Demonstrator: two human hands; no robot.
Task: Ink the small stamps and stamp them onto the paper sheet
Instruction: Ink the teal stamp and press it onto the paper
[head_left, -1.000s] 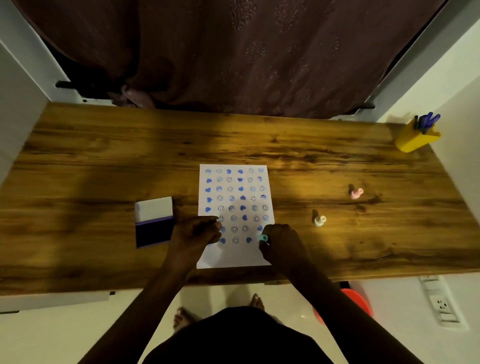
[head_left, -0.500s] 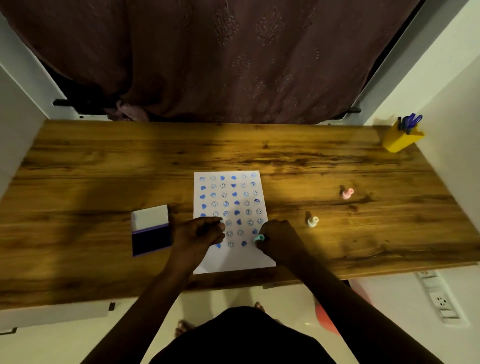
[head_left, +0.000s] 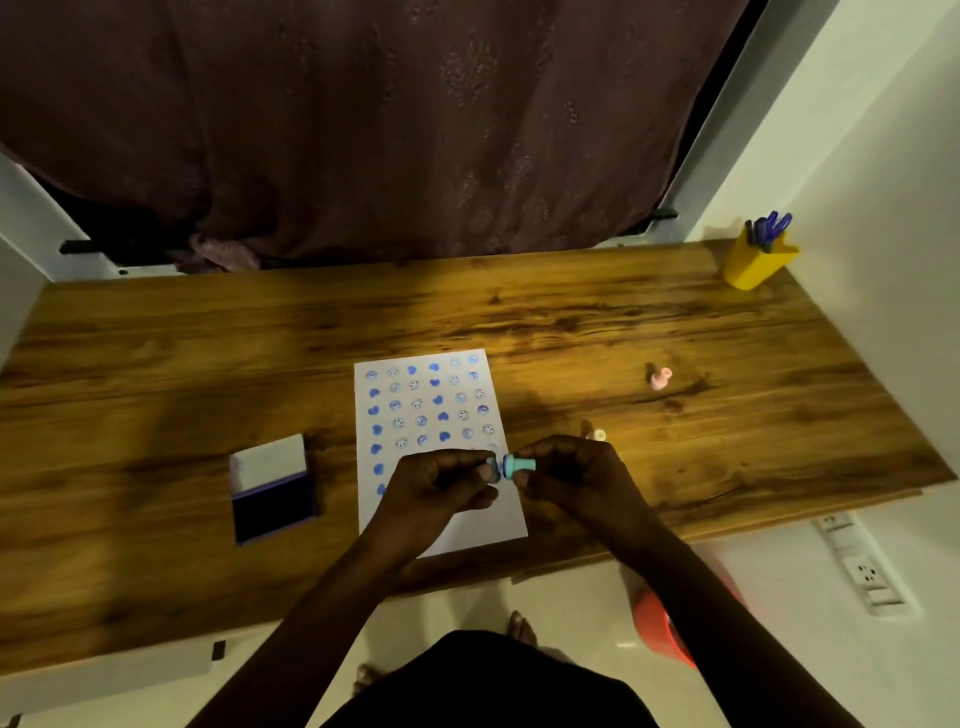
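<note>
Right hand (head_left: 566, 475) pinched on teal stamp (head_left: 517, 466), long axis sideways (face toward curled left hand (head_left: 441, 480)), ink pad (head_left: 274, 506) well off leftward, past paper sheet (head_left: 457, 525).

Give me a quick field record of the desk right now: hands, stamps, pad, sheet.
left hand: over the lower sheet, fingertips at the teal stamp's face end
right hand: grip closed on the teal stamp's handle
teal stamp: lying sideways between both hands, above the paper
paper sheet: upper rows filled with blue hearts and smileys, bottom strip blank
ink pad: open, left of the sheet
pink stamp: on the table, right of the sheet
white stamp: just behind the right hand
</note>
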